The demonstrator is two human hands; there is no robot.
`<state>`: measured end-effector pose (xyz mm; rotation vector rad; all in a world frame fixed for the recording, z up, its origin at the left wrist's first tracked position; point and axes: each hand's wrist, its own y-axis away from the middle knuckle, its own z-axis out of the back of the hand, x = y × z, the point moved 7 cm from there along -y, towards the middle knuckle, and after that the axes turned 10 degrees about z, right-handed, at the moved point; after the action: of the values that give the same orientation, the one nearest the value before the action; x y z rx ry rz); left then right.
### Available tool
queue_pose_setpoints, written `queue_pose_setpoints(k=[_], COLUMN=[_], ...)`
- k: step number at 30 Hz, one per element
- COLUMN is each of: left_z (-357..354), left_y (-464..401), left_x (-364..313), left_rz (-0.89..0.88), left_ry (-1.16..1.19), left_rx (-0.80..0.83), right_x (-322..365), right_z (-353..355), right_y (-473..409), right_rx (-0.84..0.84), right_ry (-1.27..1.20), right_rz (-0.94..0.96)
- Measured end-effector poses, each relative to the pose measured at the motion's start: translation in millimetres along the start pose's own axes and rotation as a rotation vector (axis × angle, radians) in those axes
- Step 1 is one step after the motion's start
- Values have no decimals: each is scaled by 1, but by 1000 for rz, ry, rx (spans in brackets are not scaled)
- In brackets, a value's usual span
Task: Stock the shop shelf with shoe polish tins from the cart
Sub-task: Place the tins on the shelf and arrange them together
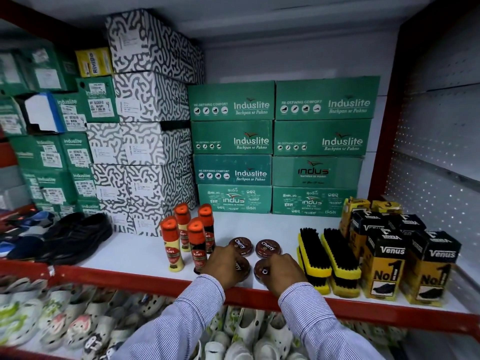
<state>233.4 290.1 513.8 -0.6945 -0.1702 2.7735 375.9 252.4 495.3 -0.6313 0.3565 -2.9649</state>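
Several round dark-red polish tins marked "Cherry" lie flat on the white shelf (135,253). Two stand free at the back: the rear left tin (241,246) and the rear right tin (268,248). In front of them my left hand (224,266) covers most of the front left tin (243,266), fingers curled over it. My right hand (281,272) grips the front right tin (261,270) from its right side. Both tins rest on the shelf near its red front edge (124,278). The cart is out of view.
Several Kiwi liquid polish bottles (193,244) stand just left of the tins. Shoe brushes (327,258) and Venus boxes (405,261) fill the right. Green Induslite shoe boxes (275,144) line the back. Black shoes (78,237) sit at left; clogs (78,326) lie below.
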Motion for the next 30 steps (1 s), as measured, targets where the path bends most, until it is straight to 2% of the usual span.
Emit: queue_pose_setpoints(k=[24,30], left_z=[2,3], left_y=[8,11], left_x=[-5,-19], left_rz=[14,-23], left_ry=[18,-28], left_rx=[29,-7], right_x=[2,13], right_z=[2,41], right_y=[4,24], right_rx=[30,-41], right_ry=[-48,14], right_rz=[-53,-1])
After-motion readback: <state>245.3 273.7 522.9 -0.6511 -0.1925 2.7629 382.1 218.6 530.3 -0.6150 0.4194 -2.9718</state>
